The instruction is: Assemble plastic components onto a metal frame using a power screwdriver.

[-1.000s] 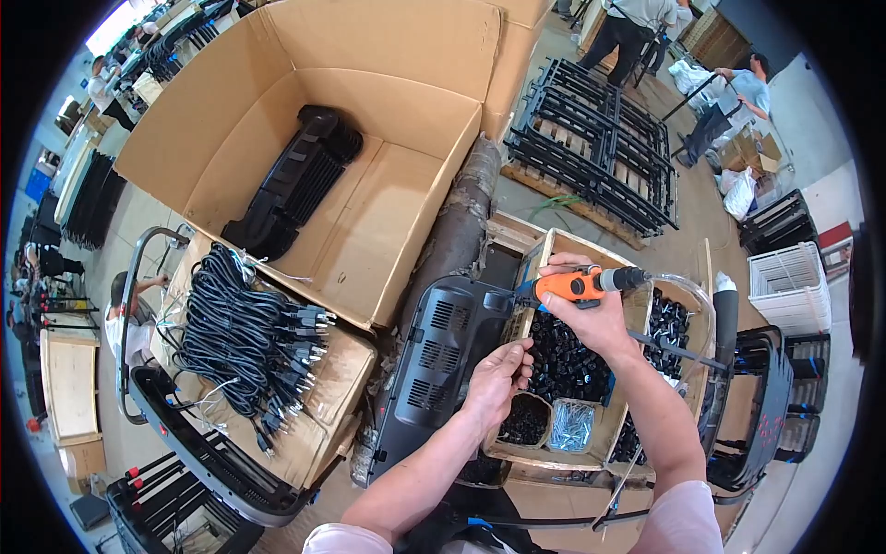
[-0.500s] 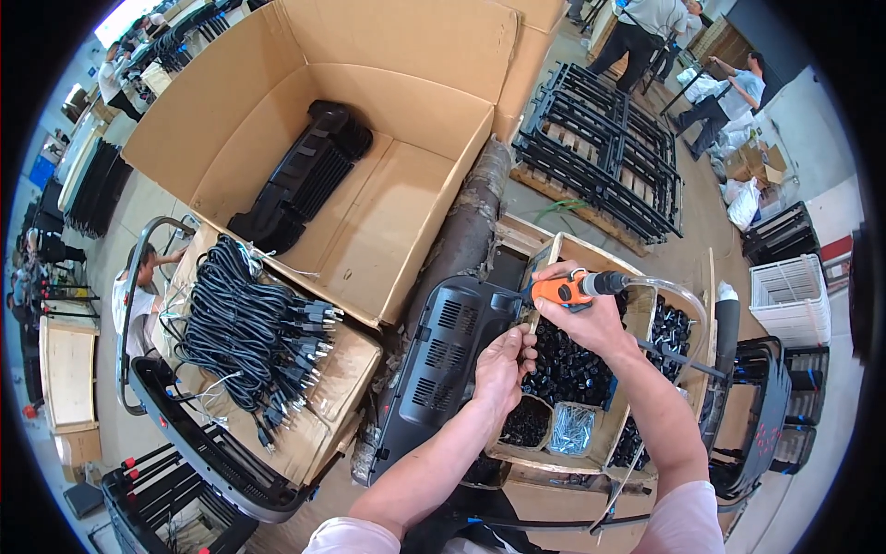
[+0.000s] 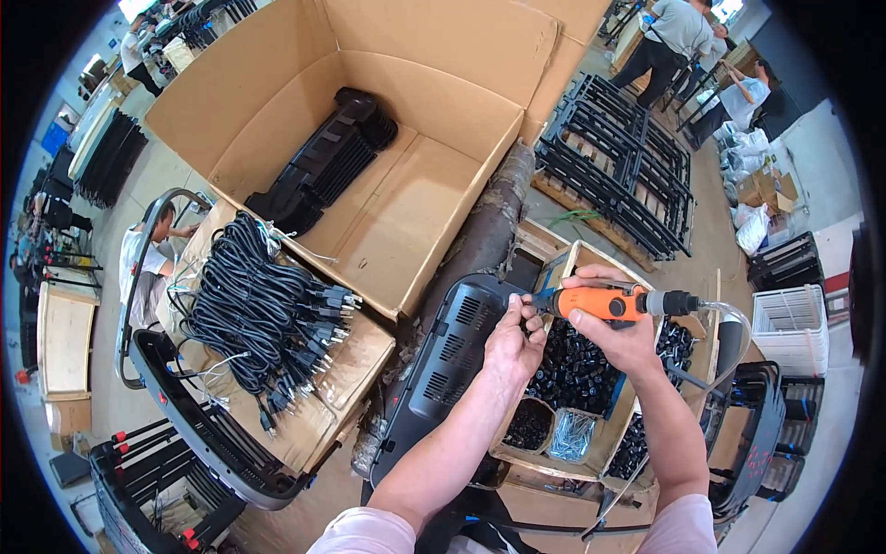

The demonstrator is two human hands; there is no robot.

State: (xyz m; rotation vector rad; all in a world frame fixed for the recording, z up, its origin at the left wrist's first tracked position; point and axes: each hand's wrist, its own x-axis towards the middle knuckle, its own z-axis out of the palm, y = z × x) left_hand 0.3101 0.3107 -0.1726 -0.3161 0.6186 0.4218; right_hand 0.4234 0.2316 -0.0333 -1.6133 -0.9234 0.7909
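Head view: right hand [image 3: 620,331] grips an orange driver [image 3: 591,302] over a wooden parts box [image 3: 618,431]; left hand [image 3: 515,345] curls at the driver's tip, pinching something or not, I cannot tell. Slipping could nick that hand or scuff the black cover [image 3: 430,369] beside a tattered beam [image 3: 489,222]; black frames [image 3: 637,152] lie stacked beyond.

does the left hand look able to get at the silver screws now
Probably yes: the left hand is close by, and the silver screws lie uncovered with nothing seen above them, though it is up beside the orange driver.
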